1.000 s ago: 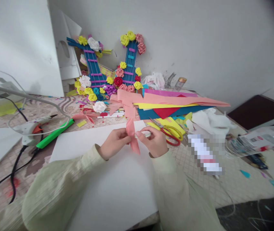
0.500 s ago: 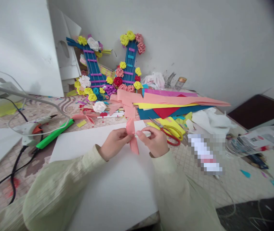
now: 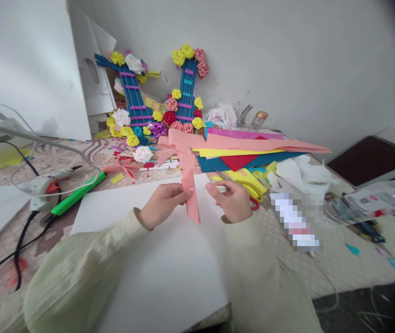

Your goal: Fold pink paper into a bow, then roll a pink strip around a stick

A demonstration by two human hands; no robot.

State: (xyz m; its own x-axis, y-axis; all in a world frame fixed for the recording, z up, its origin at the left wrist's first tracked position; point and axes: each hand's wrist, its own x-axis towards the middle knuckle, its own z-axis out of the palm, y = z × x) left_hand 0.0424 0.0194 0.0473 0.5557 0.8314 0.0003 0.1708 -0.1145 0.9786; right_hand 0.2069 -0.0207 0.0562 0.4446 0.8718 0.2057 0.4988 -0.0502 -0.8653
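My left hand (image 3: 160, 203) pinches a folded pink paper strip (image 3: 192, 199) and holds it upright over a large white sheet (image 3: 148, 259). My right hand (image 3: 234, 201) is a short way to the strip's right, no longer touching it. Its fingers are curled around a small white object (image 3: 215, 188) that I cannot name. Red and yellow scissors (image 3: 249, 187) lie just behind the right hand, partly hidden by it.
Sheets of pink, yellow, blue and red paper (image 3: 249, 148) are stacked behind. Two blue boards with paper flowers (image 3: 162, 101) lean on the wall. A glue gun (image 3: 42, 187) with cord and a green tool (image 3: 77, 193) lie left. A blurred tube (image 3: 296, 222) lies right.
My right hand has let go of the pink strip and moved right with the small white object. My left hand still holds the strip in about the same place.
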